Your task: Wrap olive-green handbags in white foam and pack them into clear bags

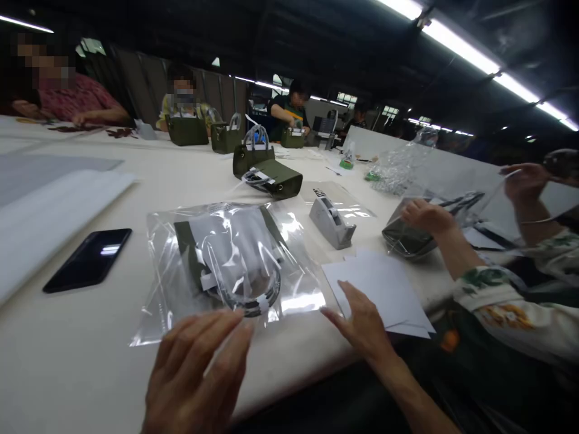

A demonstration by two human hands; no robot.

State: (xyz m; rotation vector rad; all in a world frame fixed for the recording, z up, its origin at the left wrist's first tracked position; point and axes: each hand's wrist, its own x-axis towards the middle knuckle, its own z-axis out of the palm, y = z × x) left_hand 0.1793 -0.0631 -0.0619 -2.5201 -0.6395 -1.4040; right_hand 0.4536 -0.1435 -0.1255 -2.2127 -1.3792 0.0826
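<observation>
An olive-green handbag (184, 241) lies inside a clear plastic bag (158, 301) on the table in front of me. Its wrapped handles (274, 286) point toward me, and white sheeting covers its middle. At the near edge of the plastic, my left hand (199, 367) is loosely curved, with a gap between thumb and fingers and nothing visible in it. My right hand (362, 319) has thumb and fingers spread, beside the bag's right corner and over the near-left part of a stack of white paper sheets (384, 289).
A grey tape dispenser (332, 223) stands beyond the paper. A phone (90, 259) and white foam sheets (54, 211) lie left. More green handbags (280, 178) stand farther back. At right, a co-worker's hands (429, 218) handle a plastic-wrapped bag (407, 232); other people sit across the table.
</observation>
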